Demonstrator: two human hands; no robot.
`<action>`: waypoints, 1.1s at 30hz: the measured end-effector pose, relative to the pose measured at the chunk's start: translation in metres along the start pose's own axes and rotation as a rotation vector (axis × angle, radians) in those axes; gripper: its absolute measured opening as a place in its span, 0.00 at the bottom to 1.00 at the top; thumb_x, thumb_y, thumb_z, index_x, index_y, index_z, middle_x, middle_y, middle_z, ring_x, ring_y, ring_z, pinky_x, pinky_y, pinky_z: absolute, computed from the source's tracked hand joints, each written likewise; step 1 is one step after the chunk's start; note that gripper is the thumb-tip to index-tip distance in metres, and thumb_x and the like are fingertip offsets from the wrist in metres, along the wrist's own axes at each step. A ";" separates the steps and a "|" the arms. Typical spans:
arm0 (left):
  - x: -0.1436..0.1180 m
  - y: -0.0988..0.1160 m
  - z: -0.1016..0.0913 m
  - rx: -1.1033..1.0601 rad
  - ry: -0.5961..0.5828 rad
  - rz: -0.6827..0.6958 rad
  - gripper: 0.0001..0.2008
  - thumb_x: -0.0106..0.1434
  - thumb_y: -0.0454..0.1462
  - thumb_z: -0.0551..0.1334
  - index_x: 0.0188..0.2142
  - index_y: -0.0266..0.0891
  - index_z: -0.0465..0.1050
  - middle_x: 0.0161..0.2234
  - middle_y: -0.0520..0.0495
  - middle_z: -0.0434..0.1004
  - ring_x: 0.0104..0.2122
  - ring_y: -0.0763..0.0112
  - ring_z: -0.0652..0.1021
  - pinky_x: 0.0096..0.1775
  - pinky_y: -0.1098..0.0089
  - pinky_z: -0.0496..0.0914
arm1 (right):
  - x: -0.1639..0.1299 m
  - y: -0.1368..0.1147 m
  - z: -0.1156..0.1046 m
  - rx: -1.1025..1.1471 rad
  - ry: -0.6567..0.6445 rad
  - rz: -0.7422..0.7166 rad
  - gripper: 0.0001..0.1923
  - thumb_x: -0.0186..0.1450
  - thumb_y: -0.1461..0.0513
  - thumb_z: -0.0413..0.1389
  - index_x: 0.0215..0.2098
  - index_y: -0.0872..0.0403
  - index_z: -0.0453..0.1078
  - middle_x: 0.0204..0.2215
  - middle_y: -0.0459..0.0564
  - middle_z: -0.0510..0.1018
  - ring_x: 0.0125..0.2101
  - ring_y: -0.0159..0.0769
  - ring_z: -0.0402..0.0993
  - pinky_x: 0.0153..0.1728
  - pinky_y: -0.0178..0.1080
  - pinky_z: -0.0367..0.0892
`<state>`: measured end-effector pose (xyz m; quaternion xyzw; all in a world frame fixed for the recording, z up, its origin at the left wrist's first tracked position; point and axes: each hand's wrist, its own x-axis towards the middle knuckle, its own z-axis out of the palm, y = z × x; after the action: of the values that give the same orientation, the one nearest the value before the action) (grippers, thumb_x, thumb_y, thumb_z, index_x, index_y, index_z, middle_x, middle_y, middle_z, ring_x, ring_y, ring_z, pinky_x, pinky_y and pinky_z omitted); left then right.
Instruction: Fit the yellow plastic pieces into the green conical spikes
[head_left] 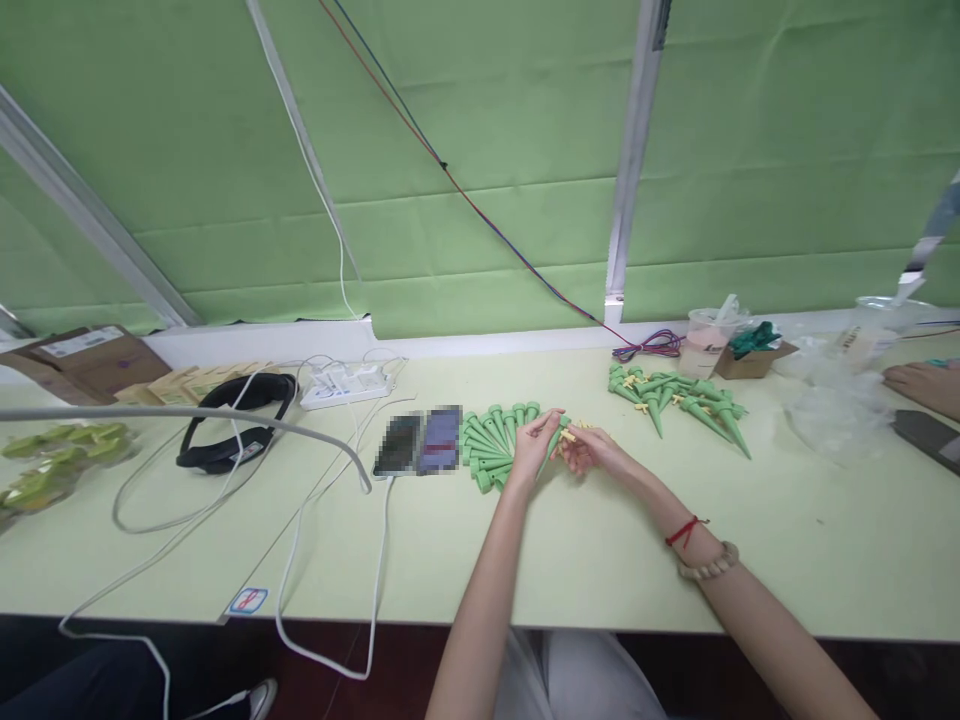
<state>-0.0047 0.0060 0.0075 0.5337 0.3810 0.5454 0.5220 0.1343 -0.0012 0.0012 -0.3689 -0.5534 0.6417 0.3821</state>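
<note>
My left hand (534, 447) is closed around a green plastic spike (556, 438), its capped end pointing up and away from me. Against that end, my right hand (600, 452) has its fingertips pinched on a small yellow plastic piece (568, 436). More yellow pieces seem to lie behind the right hand, mostly hidden by it. Fanned out beside my left hand are several green spikes (491, 440), points inward and round caps outward. Farther right lies a looser pile of green spikes (667, 392), some with yellow pieces on them.
Two phones (420, 442) lie left of the fanned spikes. White cables run past a black headset (236, 425) and a power strip (346, 384). At right stand a small cardboard box (754, 358), a plastic cup (709, 335) and clear bags (836, 405). Another person's hand (926, 385) shows at the right edge.
</note>
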 end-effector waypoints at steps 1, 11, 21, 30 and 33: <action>-0.001 0.001 0.000 -0.005 -0.007 0.001 0.21 0.54 0.50 0.61 0.39 0.35 0.76 0.19 0.52 0.66 0.15 0.81 0.62 0.17 0.77 0.57 | 0.000 -0.001 0.001 0.112 -0.019 0.030 0.22 0.57 0.45 0.55 0.27 0.57 0.70 0.25 0.48 0.74 0.19 0.28 0.67 0.20 0.32 0.65; -0.007 0.014 -0.008 0.009 -0.159 -0.053 0.24 0.52 0.52 0.63 0.35 0.32 0.75 0.15 0.54 0.61 0.13 0.82 0.60 0.16 0.77 0.52 | -0.004 -0.002 0.004 0.454 -0.090 0.239 0.10 0.49 0.61 0.67 0.24 0.56 0.71 0.18 0.39 0.67 0.17 0.21 0.57 0.21 0.26 0.65; -0.004 0.008 -0.013 0.100 -0.202 -0.080 0.18 0.53 0.48 0.63 0.36 0.36 0.76 0.17 0.53 0.64 0.14 0.82 0.59 0.17 0.77 0.53 | -0.002 -0.001 0.005 0.290 -0.067 0.231 0.14 0.44 0.59 0.68 0.23 0.58 0.69 0.17 0.37 0.62 0.16 0.19 0.49 0.15 0.26 0.54; -0.004 0.006 -0.012 0.128 -0.138 -0.076 0.20 0.51 0.49 0.64 0.35 0.35 0.78 0.23 0.46 0.71 0.15 0.82 0.59 0.17 0.76 0.55 | -0.002 0.000 0.004 0.171 -0.045 0.176 0.20 0.42 0.53 0.68 0.18 0.57 0.65 0.16 0.37 0.61 0.16 0.20 0.51 0.16 0.28 0.54; -0.003 0.003 -0.013 0.159 -0.135 -0.082 0.20 0.52 0.49 0.63 0.36 0.36 0.78 0.24 0.45 0.73 0.15 0.82 0.59 0.17 0.76 0.54 | -0.003 -0.001 0.005 0.129 -0.021 0.151 0.21 0.42 0.53 0.68 0.18 0.57 0.65 0.16 0.37 0.62 0.17 0.20 0.53 0.17 0.28 0.56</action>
<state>-0.0186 0.0044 0.0079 0.5928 0.4085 0.4545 0.5245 0.1313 -0.0055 0.0026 -0.3775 -0.4852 0.7069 0.3497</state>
